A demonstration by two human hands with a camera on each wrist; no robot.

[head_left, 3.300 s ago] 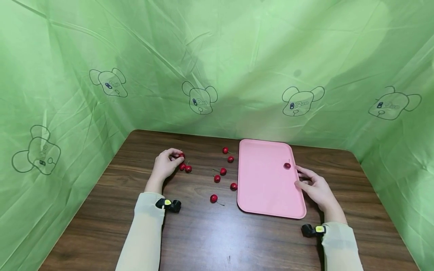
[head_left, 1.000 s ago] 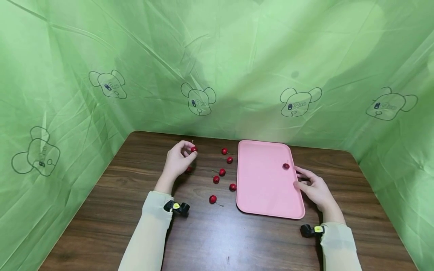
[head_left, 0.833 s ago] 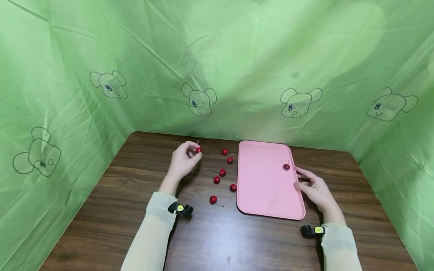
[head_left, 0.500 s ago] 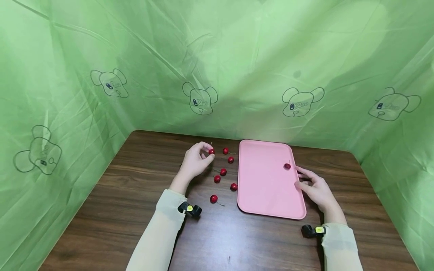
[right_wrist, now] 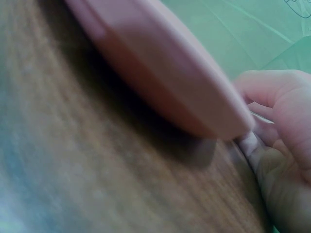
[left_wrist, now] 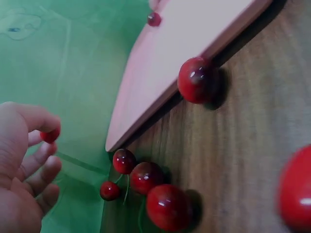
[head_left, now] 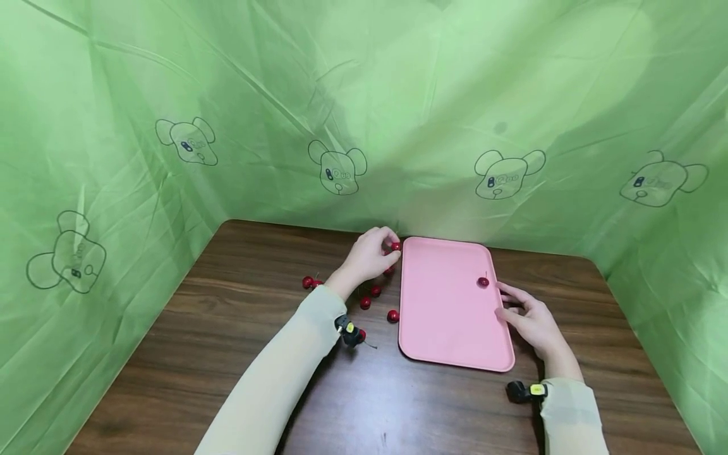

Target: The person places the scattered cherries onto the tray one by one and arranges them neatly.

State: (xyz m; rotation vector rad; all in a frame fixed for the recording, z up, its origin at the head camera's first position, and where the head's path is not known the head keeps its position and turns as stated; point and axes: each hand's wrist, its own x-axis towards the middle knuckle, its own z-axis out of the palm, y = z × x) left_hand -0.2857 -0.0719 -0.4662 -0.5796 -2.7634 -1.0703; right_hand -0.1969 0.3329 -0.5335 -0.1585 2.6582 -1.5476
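Observation:
Between thumb and fingers of my left hand [head_left: 371, 254] is a red cherry [head_left: 395, 246], just off the far left corner of the pink tray [head_left: 449, 309]. In the left wrist view that cherry [left_wrist: 50, 135] is partly covered by the fingers. My right hand [head_left: 534, 325] grips the tray's right rim, thumb and fingers at the edge; the right wrist view is blurred there. One cherry [head_left: 483, 282] lies on the tray near that rim. Loose cherries sit left of the tray, among them one [head_left: 393, 316] close to its side and one [head_left: 366, 303] under the left forearm's side.
Two cherries, one of them a clear red cherry [head_left: 308, 282], lie on the wooden table [head_left: 227, 303] left of the left wrist. Another cherry [head_left: 363, 335] is partly hidden behind the wrist camera [head_left: 351, 330]. Green cloth [head_left: 398, 114] encloses the table's back and sides.
My left hand picked the cherry up from the left group and carried it right, to the tray's far left corner. The right hand and tray stay in place.

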